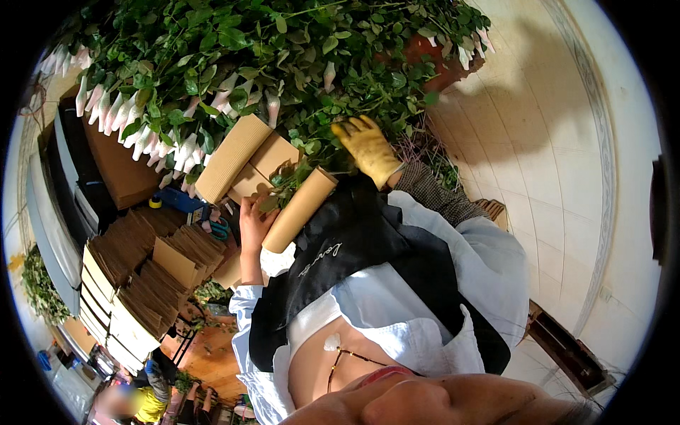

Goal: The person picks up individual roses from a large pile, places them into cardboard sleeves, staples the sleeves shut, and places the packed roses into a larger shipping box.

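Note:
My left hand (256, 217), bare, is at the open end of a sheet of brown cardboard (300, 210) with curled edges, its fingers by some leaves; whether it grips the sheet or a stem cannot be told. The far edge of the cardboard (234, 158) shows ribbed corrugation. Leafy cut stems (289, 183) lie between the curled edges. My right hand, in a stained yellow glove (366, 149), rests on green foliage beside the cardboard; its fingertips are partly among leaves. A large heap of leafy stems (228, 37) with flower heads in white-pink mesh sleeves (125, 114) lies beyond both hands.
At left stand stacks of folded cardboard (159, 265), teal-handled scissors (219, 228) and a blue tool or holder (178, 201). Loose stems (425, 146) lie right of the glove. A co-worker in yellow (152, 404) is at the lower left. A tiled wall (504, 133) borders the right.

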{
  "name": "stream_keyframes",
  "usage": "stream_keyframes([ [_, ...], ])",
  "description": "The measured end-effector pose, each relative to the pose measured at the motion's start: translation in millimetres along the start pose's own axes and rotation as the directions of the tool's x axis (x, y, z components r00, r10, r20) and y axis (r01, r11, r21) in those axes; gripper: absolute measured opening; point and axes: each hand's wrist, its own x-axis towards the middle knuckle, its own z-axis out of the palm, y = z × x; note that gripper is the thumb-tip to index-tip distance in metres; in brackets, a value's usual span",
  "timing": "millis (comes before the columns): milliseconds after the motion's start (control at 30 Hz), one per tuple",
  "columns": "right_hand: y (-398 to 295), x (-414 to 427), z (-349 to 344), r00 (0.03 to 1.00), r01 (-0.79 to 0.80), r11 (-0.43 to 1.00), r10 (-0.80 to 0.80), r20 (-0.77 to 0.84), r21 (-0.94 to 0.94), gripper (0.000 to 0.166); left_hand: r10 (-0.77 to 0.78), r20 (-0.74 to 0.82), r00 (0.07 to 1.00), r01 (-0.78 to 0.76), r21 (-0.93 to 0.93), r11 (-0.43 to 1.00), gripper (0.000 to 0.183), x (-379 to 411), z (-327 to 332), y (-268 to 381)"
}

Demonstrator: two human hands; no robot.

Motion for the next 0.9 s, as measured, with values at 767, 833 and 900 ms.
stream_keyframes([
  [767,31.8,13.0,-43.5,0.834,0.012,0.956,-0.171,0.525,0.292,0.020,-0.013,0.060,0.998,0.010,0.048,0.999,0.048,4.9,-4.2,0.8],
  [833,37.1,17.1,-40.5,0.754,-0.059,0.946,-0.167,0.635,0.319,0.025,0.014,0.047,0.999,-0.016,0.040,0.999,0.048,5.2,-3.3,-0.5],
  [900,40.8,11.5,-16.4,0.667,-0.191,0.934,-0.102,0.738,0.302,0.036,0.018,0.045,0.999,-0.020,0.041,0.999,0.048,7.6,-3.5,-0.5],
])
